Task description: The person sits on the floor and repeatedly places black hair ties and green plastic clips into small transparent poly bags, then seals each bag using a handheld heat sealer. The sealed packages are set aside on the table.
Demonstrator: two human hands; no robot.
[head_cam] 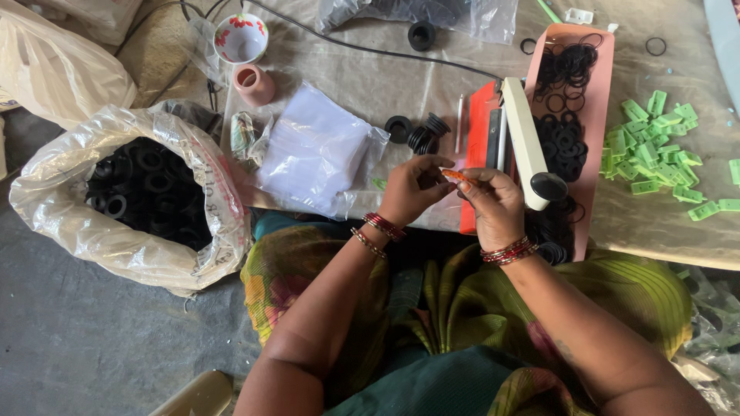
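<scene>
Above the lap, the left hand (414, 189) and right hand (493, 202) together pinch a small orange piece (455, 176), possibly a clip, held close beside the pink tray (597, 100) of black rings (564, 139).

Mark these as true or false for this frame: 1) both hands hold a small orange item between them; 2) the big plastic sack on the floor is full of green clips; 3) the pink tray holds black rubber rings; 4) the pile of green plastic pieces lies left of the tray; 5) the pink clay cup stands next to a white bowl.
1) True: the left hand and right hand meet on a small orange item.
2) False: the clear plastic sack holds black rubber rings.
3) True: the pink tray holds thin black rings.
4) False: the green plastic pieces lie to its right.
5) True: the pink clay cup stands beside the white patterned bowl.
</scene>
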